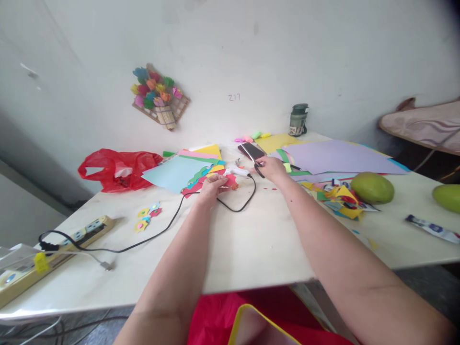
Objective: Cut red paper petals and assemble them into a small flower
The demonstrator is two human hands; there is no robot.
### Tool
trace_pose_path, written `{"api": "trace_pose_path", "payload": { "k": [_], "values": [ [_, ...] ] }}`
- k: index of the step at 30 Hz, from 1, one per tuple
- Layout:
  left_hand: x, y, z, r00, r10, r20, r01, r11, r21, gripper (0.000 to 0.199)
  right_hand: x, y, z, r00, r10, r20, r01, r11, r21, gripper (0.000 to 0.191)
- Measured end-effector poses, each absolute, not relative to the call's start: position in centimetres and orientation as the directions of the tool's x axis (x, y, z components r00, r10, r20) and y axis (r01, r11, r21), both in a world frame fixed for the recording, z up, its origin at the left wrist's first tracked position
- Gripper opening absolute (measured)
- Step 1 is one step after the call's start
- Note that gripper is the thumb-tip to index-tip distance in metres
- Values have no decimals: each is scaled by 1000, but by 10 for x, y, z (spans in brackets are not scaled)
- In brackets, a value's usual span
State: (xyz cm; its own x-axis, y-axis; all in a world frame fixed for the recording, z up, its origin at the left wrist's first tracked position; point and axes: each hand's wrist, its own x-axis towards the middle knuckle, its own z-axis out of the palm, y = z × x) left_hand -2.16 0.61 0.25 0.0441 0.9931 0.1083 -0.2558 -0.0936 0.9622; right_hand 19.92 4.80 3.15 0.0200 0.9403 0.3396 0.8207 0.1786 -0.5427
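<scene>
My right hand [271,167] is closed around the dark handles of a pair of scissors [258,168], whose blades point away over a dark phone [253,150]. At the middle of the table, my left hand [212,186] has its thumb and fingers pinched at the edge of a red paper piece [232,181]. Just beyond the fingertips lies a white glue gun [236,170], its black cord [168,221] looping under the left wrist toward the power strip. Cut strips of blue, green and yellow paper [197,178] lie beside the left hand.
A power strip [81,237], small paper flowers [141,224] and a red plastic bag [108,165] are on the left. Lavender sheets [334,155], paper scraps [343,199], green fruit [372,187] and a tube [433,229] lie right. A dark bottle [298,120] stands at the back.
</scene>
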Motion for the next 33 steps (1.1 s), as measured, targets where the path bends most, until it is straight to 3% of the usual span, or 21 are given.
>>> {"api": "trace_pose_path", "payload": {
  "k": [5, 14, 19, 25, 33],
  "values": [
    [-24, 11, -1, -2, 994, 111, -259, -108, 960, 27, 206, 47, 32, 3, 970, 243, 930, 87, -358, 30],
    [-25, 13, -4, -27, 992, 120, -283, -123, 951, 31, 216, 49, 33, 74, 993, 97, 959, -44, -281, 28],
    [-28, 16, -6, -60, 991, 121, -300, -133, 945, 33, 215, 52, 27, 55, 988, 146, 965, -14, -263, 23],
    [-30, 17, -8, -159, 981, 114, -314, -160, 936, 34, 214, 53, 24, 42, 975, 220, 964, 18, -265, 33],
    [-32, 18, -7, -125, 986, 108, -226, -135, 965, 38, 218, 54, 23, 128, 952, 277, 946, -33, -322, 37]
  ]
}}
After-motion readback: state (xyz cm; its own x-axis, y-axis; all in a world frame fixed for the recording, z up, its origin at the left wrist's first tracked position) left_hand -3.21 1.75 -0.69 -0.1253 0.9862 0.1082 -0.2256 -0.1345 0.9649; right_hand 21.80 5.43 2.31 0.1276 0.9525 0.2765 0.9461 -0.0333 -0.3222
